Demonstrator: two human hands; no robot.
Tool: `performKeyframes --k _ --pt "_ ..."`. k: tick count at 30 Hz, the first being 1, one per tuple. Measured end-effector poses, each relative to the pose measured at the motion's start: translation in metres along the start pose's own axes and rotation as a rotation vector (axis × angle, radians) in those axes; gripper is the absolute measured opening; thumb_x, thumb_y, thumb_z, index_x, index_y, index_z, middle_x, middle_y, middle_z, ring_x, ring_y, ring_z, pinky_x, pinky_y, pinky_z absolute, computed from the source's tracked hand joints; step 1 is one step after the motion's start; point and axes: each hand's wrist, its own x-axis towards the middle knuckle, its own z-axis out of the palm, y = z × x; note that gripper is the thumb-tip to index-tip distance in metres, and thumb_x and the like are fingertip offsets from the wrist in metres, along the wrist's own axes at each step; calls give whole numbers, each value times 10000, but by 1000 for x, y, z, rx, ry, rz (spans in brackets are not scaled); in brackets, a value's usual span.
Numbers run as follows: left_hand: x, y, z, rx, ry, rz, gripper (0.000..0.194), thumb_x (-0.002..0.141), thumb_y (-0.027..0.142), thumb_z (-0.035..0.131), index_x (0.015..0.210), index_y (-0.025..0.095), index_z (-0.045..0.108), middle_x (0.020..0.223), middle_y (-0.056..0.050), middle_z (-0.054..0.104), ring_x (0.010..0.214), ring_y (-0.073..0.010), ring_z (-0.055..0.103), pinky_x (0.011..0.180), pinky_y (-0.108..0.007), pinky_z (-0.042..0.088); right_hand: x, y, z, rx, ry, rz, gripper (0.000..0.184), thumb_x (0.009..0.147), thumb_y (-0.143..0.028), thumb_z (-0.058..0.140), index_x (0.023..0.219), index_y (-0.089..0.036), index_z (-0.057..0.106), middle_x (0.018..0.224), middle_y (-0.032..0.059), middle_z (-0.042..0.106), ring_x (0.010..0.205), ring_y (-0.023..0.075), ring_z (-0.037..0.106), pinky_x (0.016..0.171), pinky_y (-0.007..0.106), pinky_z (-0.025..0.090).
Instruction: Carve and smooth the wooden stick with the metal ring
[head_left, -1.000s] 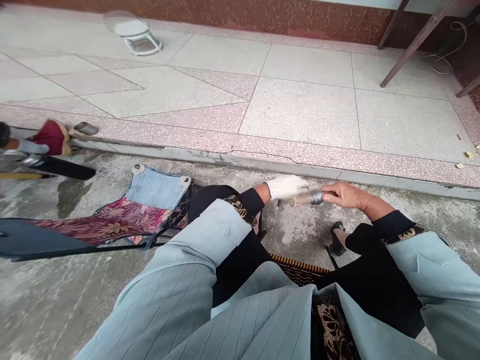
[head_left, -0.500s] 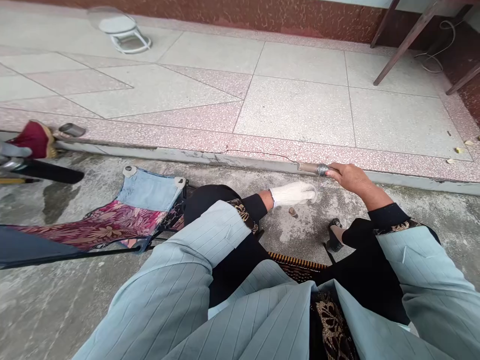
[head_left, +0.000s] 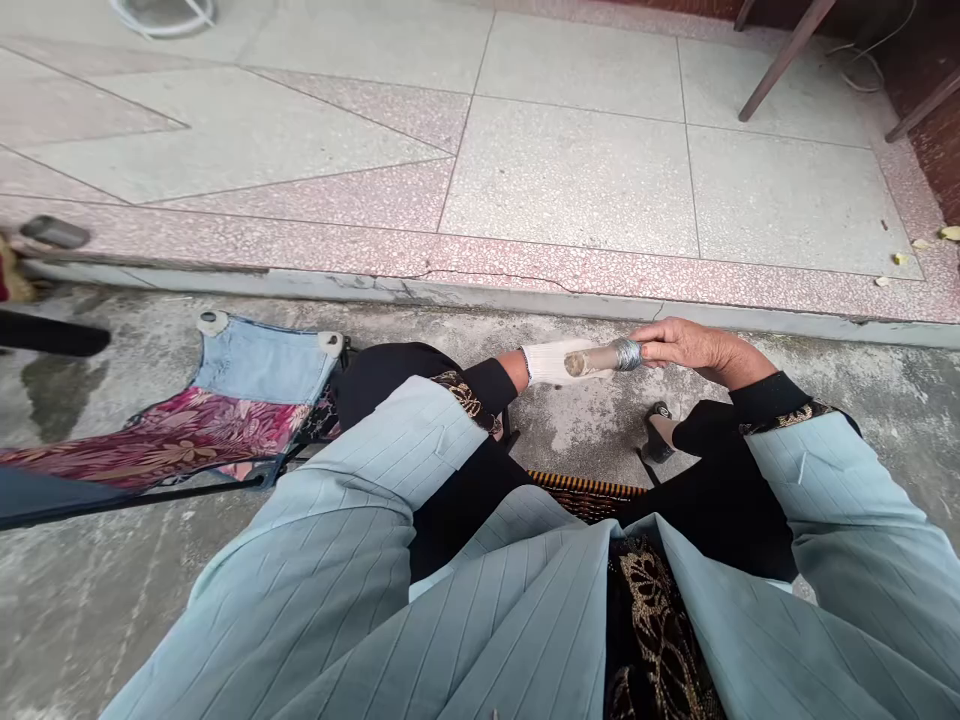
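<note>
My right hand (head_left: 679, 343), bare, is closed round a short wooden stick (head_left: 592, 360) with silver wire (head_left: 627, 354) wound about it near my fingers. The stick points left, its blunt end over the white glove on my left hand (head_left: 544, 362). Whether stick and glove touch, I cannot tell. My left hand's fingers are hidden behind the stick, so what they hold does not show. Both hands are in front of my knees, low over the concrete ground.
A raised terrazzo step (head_left: 480, 255) runs across in front of me. On my left stands a folding chair (head_left: 262, 370) with denim and flowered cloth. A grey block-like object (head_left: 56, 232) lies on the step, and table legs (head_left: 784, 65) stand at the upper right.
The wired stick rose away from the glove half a second ago and is now back down over it. The view has tilted down and shifted, and a white stool has mostly left it.
</note>
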Motion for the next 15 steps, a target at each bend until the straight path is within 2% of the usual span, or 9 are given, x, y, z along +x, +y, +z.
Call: performKeyframes --k 1,3,6,8,11,13,15 --pt "0 1 -4 101 -30 5 164 814 332 618 798 169 626 689 -4 587 611 -128 496 613 -245 362 0 0 1 -20 -59 1 461 940 -583 499 976 -159 675 672 -15 556 584 105 466 603 244 363" --pt "-1 7 -14 322 7 -5 152 845 298 552 790 174 620 680 -10 569 615 -137 481 626 -256 342 1 3 3 -118 -154 9 472 938 -597 494 980 -169 688 696 -6 589 605 112 489 603 238 353" --pt "-6 17 -24 369 -1 -14 239 889 340 496 770 165 608 672 -17 567 621 -139 485 630 -255 336 4 6 5 -370 -160 98 443 934 -604 502 964 -216 713 742 14 637 645 137 525 601 245 331" --pt "-10 21 -25 261 -29 -30 279 904 375 484 775 158 604 650 -10 557 596 -127 477 606 -247 336 8 5 6 -571 -81 233 418 929 -603 518 955 -240 723 745 35 654 647 158 533 592 259 310" --pt "-12 19 -20 3 -8 -82 303 915 425 493 825 156 598 616 9 517 525 -98 440 534 -226 328 13 1 2 -802 131 429 430 924 -603 527 1044 -238 720 801 94 687 689 200 563 607 281 307" --pt "-10 15 -15 -154 21 -106 293 916 435 511 873 157 592 610 17 502 503 -86 437 507 -211 342 16 2 -2 -859 287 493 466 934 -600 510 1109 -213 703 861 133 702 744 231 586 632 294 323" --pt "-8 14 -9 -267 16 -94 286 925 432 515 907 156 590 614 19 503 513 -82 458 515 -205 384 16 5 -6 -812 421 482 479 948 -591 482 1119 -196 692 881 136 703 768 240 590 649 304 338"
